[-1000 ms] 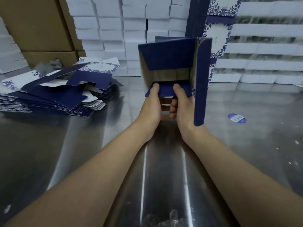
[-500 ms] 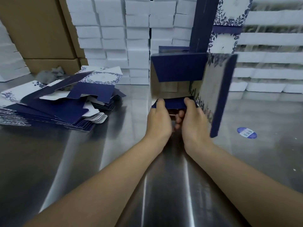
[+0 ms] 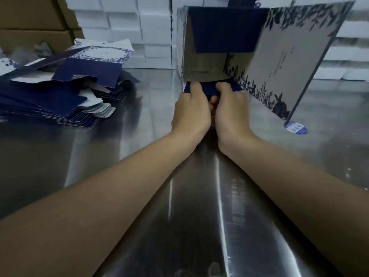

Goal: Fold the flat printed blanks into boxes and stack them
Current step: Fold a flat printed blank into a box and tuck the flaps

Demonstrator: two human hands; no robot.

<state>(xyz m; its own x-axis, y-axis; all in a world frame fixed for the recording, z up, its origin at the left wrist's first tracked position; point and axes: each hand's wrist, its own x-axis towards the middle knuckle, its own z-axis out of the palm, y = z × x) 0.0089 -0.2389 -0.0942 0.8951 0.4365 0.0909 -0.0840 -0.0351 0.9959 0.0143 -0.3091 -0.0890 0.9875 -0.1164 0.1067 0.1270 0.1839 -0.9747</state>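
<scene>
While you are holding the half-folded box point(image 3: 207, 64) up over the far middle of the table point(image 3: 139, 156), its open mouth is facing you and showing a brown inside. Your left hand point(image 3: 190, 110) and right hand point(image 3: 231, 110) are sitting side by side at its lower edge, touching each other. Each grip is pinching the navy bottom flap point(image 3: 207, 88), with the thumb lying on top and the other fingers curling underneath. A navy top flap point(image 3: 225, 29) is hanging down across the upper part of the opening. On your right, a wide white panel point(image 3: 283, 62) with blue leaf print is standing out at an angle from the box, its low corner reaching down just beside a round blue sticker point(image 3: 296, 127) lying on the table. Whether the box is touching the table, I cannot tell. To your left, a loose pile of flat blanks point(image 3: 60, 96) is lying on the table, well apart from the box. Behind, stacked white boxes point(image 3: 123, 23) are standing in rows, with brown cartons point(image 3: 34, 17) at the far left.
</scene>
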